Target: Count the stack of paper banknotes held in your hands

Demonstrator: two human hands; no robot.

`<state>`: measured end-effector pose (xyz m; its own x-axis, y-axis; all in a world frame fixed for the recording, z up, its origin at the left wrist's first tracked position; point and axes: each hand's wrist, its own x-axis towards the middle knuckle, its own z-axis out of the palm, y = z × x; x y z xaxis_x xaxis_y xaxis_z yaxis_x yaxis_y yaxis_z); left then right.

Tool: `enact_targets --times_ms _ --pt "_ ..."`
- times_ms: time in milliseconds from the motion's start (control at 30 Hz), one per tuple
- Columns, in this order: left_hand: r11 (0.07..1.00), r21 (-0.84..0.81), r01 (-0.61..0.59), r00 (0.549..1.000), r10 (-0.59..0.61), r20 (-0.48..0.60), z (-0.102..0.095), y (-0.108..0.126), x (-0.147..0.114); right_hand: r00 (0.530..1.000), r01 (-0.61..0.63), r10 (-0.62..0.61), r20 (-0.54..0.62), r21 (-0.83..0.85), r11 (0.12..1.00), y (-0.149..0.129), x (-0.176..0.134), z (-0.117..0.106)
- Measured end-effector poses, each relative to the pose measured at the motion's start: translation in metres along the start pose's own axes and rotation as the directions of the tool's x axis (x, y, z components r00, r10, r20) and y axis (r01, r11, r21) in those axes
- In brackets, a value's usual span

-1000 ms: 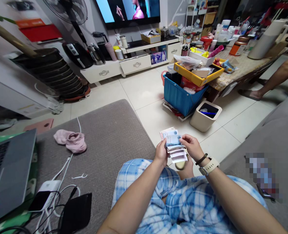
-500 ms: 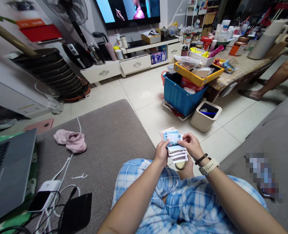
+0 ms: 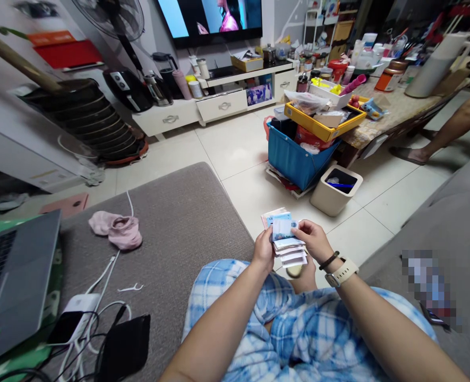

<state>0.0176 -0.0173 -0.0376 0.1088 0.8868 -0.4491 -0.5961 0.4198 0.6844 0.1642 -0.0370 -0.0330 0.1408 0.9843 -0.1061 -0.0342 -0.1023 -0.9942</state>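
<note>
Laptop [image 3: 14, 281] occupies the far left edge, lid open, resting on a green surface. Just right of it, white cables [image 3: 99, 281] run across the grey sofa cushion [image 3: 179, 223] to a white charger [image 3: 81, 305], with a dark phone [image 3: 64, 327] beside it and a black pouch [image 3: 125, 347] lying near. A pink cloth [image 3: 117, 229] lies further back on the same cushion, touching one cable.

At centre, the left hand [image 3: 263, 250] is closed around the left edge of a stack of banknotes [image 3: 285, 243], thumb on top. The stack is held above the knees, over the tiled floor, fanned so that several note edges show. The right hand [image 3: 316, 241] pinches the top blue note at its right side between thumb and forefinger; a watch [image 3: 341, 271] and a dark bracelet [image 3: 329, 260] sit on that wrist.

Beyond the hands, a blue fabric bin [image 3: 294, 159] stands on the floor, packed with red and dark items, and a yellow tray [image 3: 322, 124] holding a plastic bag and boxes rests on top of it. A beige wastebasket [image 3: 335, 189] stands just beside the bin, with a dark liner and a blue item inside. A cluttered low table [image 3: 398, 109] adjoins to the right. Another person's leg [image 3: 442, 132] reaches the floor at the far right.
</note>
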Motion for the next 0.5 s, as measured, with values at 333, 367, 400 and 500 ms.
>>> enact_targets --times_ms 333,367,400,500 --pt "1.000 -0.008 -0.013 1.000 0.013 0.010 -0.0018 -0.0011 0.0005 1.000 0.014 -0.014 0.015 0.021 1.000 -0.0049 -0.0023 0.0022" --pt "1.000 -0.004 -0.014 1.000 0.014 0.009 -0.0018 -0.0009 0.0003 1.000 0.015 -0.015 0.016 0.022 1.000 -0.0047 -0.0021 0.0021" --pt "1.000 -0.002 -0.014 1.000 0.014 0.009 -0.0018 -0.0007 0.0002 1.000 0.015 -0.016 0.019 0.025 1.000 -0.0045 -0.0020 0.0020" --pt "1.000 -0.004 -0.005 1.000 0.005 0.010 -0.0017 -0.0002 0.0001 1.000 0.021 -0.021 0.019 0.016 1.000 -0.0040 -0.0017 0.0014"
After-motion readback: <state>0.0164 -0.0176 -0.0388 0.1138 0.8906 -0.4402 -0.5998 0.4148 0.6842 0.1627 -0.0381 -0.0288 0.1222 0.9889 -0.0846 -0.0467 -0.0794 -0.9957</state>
